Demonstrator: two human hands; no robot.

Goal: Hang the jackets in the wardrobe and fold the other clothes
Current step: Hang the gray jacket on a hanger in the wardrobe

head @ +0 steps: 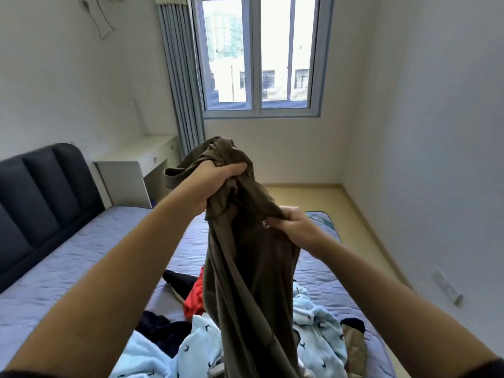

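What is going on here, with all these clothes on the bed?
A person holds up an olive-brown soft garment over the bed with the blue-grey quilted cover. The left hand grips its bunched top, the right hand pinches the fabric lower down. It is not yet folded. Below, a loose pile lies: a light blue garment with small dark bird prints, a red garment and a dark navy garment.

Bed [81, 255] with a heap of clothes on its near side

The bed has a quilted lavender-blue cover and a dark padded headboard [41, 192] on the left. A light blue garment [207, 347] printed with small dark birds sprawls across the near side. A red garment [194, 298] and a black garment [178, 279] lie just behind it, a dark navy garment [161, 328] to its left and a khaki piece [354, 347] at its right.
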